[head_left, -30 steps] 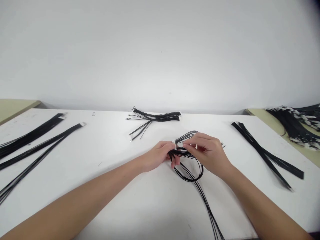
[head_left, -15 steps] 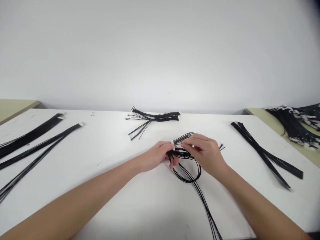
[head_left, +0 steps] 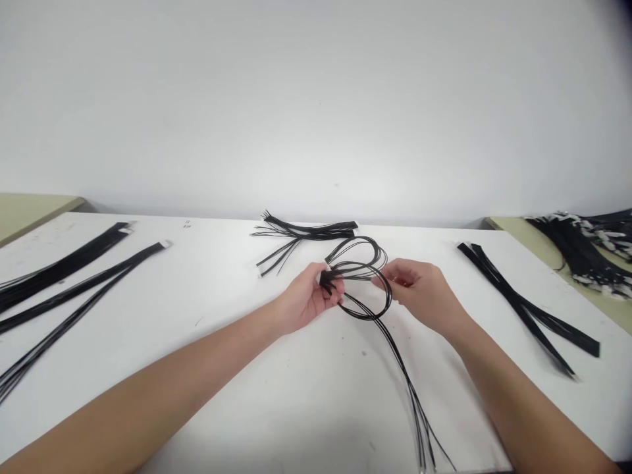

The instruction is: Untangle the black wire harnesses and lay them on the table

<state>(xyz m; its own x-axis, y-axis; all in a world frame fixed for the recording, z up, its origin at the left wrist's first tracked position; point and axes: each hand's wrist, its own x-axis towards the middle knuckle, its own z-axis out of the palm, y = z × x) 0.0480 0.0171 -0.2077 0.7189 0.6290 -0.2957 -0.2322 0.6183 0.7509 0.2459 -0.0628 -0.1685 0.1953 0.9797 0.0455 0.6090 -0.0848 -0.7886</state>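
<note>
My left hand [head_left: 310, 297] is closed around the end of a black wire harness [head_left: 363, 316], where a white connector [head_left: 326, 266] shows between thumb and fingers. From that end the thin wires curl into several loops in front of my right hand [head_left: 419, 288]. The right thumb and fingertips are pinched together at the right side of the loops, where thin wires reach them; the exact grip is partly hidden. A longer tail of wires [head_left: 405, 378] runs down over the white table [head_left: 296, 408] to its front edge.
Another black harness [head_left: 316, 232] lies at the table's back. Flat black cables lie on the left [head_left: 83, 286] and crossed on the right [head_left: 518, 299]. A heap of black cables with white ends [head_left: 577, 253] rests on a side surface at far right. A wall [head_left: 316, 112] stands behind.
Both hands have shifted slightly, the left one up and leftward with the harness. My right hand has drawn away from the connector, and the wire loops have opened out between the hands.
</note>
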